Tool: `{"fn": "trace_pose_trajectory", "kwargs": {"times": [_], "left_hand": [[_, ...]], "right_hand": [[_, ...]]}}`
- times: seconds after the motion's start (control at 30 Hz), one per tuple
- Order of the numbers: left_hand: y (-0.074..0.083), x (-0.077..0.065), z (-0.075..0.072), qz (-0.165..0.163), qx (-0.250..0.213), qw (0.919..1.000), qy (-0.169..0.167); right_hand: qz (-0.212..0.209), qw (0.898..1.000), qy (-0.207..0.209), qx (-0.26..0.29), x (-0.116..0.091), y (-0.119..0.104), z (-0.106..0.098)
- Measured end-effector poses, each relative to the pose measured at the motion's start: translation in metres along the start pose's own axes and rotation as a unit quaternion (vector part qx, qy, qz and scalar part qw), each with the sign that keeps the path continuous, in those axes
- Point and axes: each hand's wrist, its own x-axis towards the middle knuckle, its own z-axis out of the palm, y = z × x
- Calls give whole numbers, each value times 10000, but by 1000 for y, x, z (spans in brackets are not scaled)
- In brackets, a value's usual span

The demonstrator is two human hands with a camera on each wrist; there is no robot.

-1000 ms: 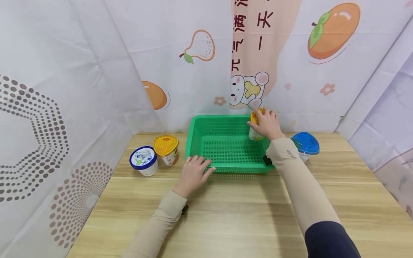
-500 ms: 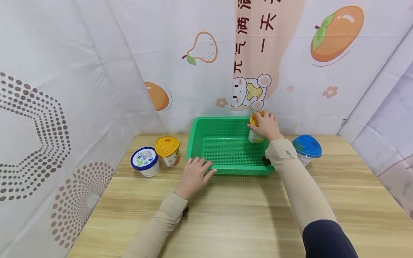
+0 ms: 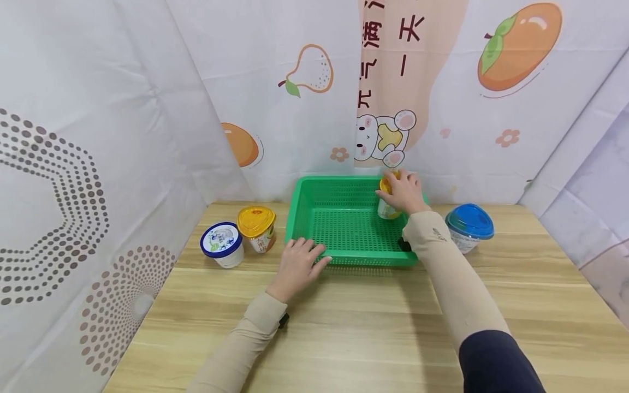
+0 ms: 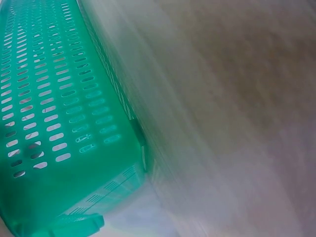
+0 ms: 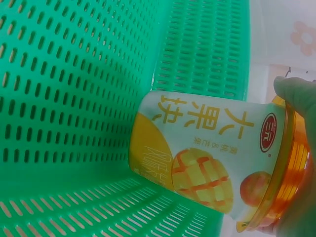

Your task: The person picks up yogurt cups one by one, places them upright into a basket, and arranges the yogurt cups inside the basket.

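At the back right corner of the green plastic basket (image 3: 354, 254), my right hand (image 3: 404, 192) grips a yogurt cup (image 3: 387, 209) by its yellow lid. The right wrist view shows this cup's printed side (image 5: 202, 153), with fruit pictures, inside the basket; its base is close to the basket floor, though contact is unclear. My left hand (image 3: 297, 267) rests on the basket's front left corner, fingers on the rim and thumb spread outside. In the left wrist view only the basket wall (image 4: 54, 113) and blurred table show, with the fingers out of sight.
Left of the basket stand a white tub with a dark blue lid (image 3: 221, 240) and another yellow-lidded yogurt cup (image 3: 256, 224). A blue-lidded cup (image 3: 469, 224) stands to the right. Behind the wooden table (image 3: 334, 327) hangs a printed curtain (image 3: 275, 136).
The right hand and its yogurt cup have come down slightly into the basket corner. My left hand keeps its place on the rim, and the head view has shifted a little.
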Motion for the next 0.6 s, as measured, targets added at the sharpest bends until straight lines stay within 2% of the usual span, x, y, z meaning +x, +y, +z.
{"fn": "trace_pose_trajectory", "kwargs": {"times": [0.2, 0.33, 0.6], "left_hand": [[0, 1, 0, -26, -20, 10000, -68], [-1, 2, 1, 21, 27, 10000, 8], [0, 0, 0, -1, 12, 10000, 9]], "right_hand": [[-14, 10000, 36, 0, 3, 2, 4], [-62, 9999, 124, -5, 2, 4, 6], [-118, 9999, 42, -98, 0, 3, 9]]}}
